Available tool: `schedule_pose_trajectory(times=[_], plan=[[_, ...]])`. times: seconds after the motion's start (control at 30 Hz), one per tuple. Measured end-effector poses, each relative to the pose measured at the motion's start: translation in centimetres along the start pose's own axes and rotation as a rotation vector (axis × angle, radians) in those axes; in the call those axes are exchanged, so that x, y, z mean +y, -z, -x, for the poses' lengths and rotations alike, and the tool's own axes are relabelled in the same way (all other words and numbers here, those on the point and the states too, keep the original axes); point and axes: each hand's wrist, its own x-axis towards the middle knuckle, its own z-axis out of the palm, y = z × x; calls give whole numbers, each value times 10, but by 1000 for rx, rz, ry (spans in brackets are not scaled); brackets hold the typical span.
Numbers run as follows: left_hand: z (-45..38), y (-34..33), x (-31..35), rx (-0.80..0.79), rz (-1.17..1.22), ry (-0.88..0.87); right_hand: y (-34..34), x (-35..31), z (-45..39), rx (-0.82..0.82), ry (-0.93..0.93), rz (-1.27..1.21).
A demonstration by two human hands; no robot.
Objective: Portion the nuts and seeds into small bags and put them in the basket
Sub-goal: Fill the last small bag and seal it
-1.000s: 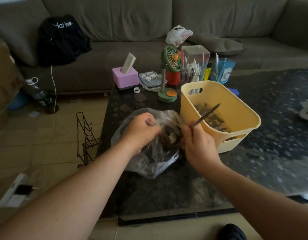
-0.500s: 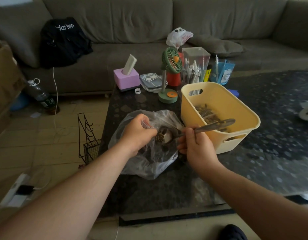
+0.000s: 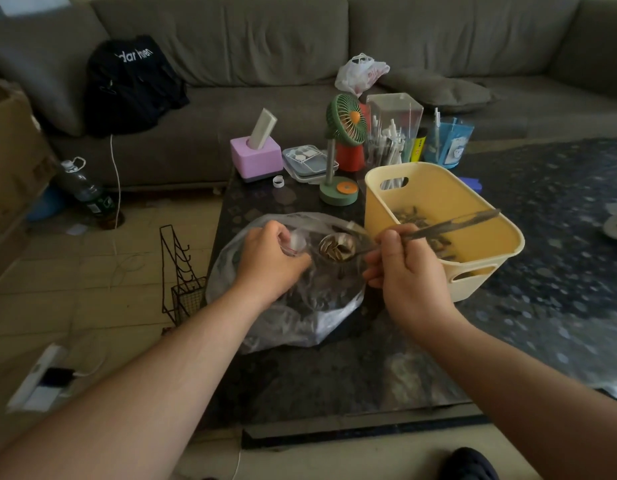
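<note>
A large clear plastic bag [image 3: 310, 317] of dark seeds lies on the dark stone table [image 3: 335, 375]. My left hand [image 3: 269, 261] pinches a small clear bag [image 3: 296, 242] above it. My right hand [image 3: 407, 275] grips the handle of a metal spoon [image 3: 338, 247], whose bowl, heaped with seeds, is level beside the small bag's mouth. Just right of the spoon stands the yellow basket [image 3: 480, 278], with filled seed packets [image 3: 421, 223] on its bottom.
Behind the basket stand a green desk fan [image 3: 345, 133], a pink tissue box [image 3: 255, 157], a clear pen holder [image 3: 393, 129] and a blue cup [image 3: 445, 140]. A black wire rack [image 3: 182, 275] stands on the floor left of the table. A grey sofa runs along the back.
The spoon has come up out of the large bag with a load of seeds and tipped from steep to level. My left hand stayed on the small bag.
</note>
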Motion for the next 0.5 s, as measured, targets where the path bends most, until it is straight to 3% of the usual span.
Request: schedule_pose_trajectory(times=[0.23,0.5], plan=[[8,22,-2,-301,-99,-72,7,-19,-9,37,90,31],[8,22,-14,-317,-22,-16,3,-18,-12,-13,119,85]])
